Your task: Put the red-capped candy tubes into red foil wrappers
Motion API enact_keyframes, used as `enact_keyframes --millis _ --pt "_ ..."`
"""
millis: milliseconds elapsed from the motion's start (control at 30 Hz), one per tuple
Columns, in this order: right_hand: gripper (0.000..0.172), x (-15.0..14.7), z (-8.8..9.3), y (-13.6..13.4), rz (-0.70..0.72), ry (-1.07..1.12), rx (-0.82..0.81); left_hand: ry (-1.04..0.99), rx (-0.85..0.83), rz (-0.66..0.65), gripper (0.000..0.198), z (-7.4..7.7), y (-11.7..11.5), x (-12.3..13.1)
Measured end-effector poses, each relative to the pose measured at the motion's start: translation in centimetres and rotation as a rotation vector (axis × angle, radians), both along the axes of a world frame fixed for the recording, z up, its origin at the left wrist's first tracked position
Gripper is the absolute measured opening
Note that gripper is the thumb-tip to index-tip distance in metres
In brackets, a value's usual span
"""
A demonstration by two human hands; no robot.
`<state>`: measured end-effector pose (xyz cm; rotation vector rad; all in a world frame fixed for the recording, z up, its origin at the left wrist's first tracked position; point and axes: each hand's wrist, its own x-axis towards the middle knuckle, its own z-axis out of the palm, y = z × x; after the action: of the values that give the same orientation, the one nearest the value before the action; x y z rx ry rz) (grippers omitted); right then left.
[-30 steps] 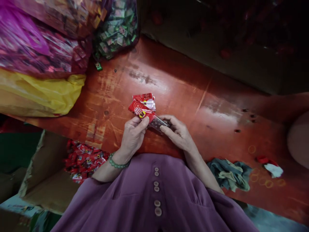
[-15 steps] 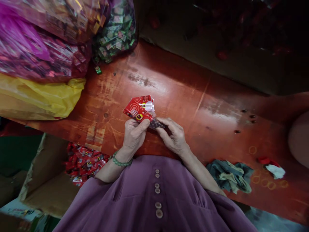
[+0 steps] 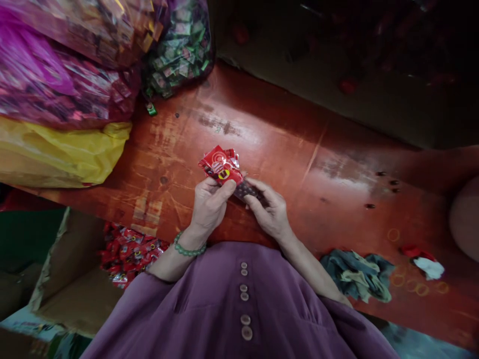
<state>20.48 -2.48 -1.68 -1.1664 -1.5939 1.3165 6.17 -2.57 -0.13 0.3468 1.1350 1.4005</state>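
Between my hands, just above the table near my body, is a red printed packet [image 3: 220, 164] with a yellow round mark. A clear part filled with small dark beads [image 3: 247, 191] shows at its right end. My left hand [image 3: 211, 202] is closed on the red part, thumb on top. On the dark beaded end, my right hand [image 3: 271, 207] pinches with thumb and fingers. The fingertips under the packet are hidden. A green bead bracelet [image 3: 189, 247] circles my left wrist.
A cardboard box [image 3: 75, 269] at lower left holds many red packets [image 3: 130, 254]. Bulging bags [image 3: 75, 94] fill the upper left. A large dark carton [image 3: 299, 80] stands at the back. Cloth [image 3: 357, 274], rubber bands [image 3: 411, 285] and small dark pieces [image 3: 393, 183] lie to the right.
The red packet has turned and its top folds look different, now standing more bunched. More of the dark beaded part shows as my right hand has shifted slightly. My left hand keeps its grip.
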Motion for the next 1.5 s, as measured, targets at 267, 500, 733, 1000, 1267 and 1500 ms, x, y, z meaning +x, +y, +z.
enact_keyframes --millis 267,500,733,1000,1267,1500 --pt "0.032 0.0 -0.4 -0.2 0.033 0.078 -0.120 -0.103 0.017 -0.276 0.033 0.0 0.6 -0.8" --pt "0.034 -0.3 -0.5 -0.2 -0.104 0.130 -0.124 -0.028 -0.038 -0.170 0.027 -0.4 0.1 0.7" --pt "0.032 -0.4 -0.4 0.2 -0.055 0.298 -0.233 -0.076 -0.023 -0.151 0.034 -0.3 -1.1 0.6" --pt "0.033 -0.3 -1.3 -0.2 -0.027 0.272 -0.172 -0.043 -0.087 -0.147 0.038 -0.2 -1.9 1.9" --pt "0.029 -0.3 0.2 0.2 0.294 0.104 0.158 0.322 -0.091 -0.336 0.030 0.5 -6.3 -2.9" --pt "0.036 -0.3 0.3 4.2 0.230 -0.441 0.564 1.333 -0.149 -0.764 0.027 4.5 -14.8 -16.5"
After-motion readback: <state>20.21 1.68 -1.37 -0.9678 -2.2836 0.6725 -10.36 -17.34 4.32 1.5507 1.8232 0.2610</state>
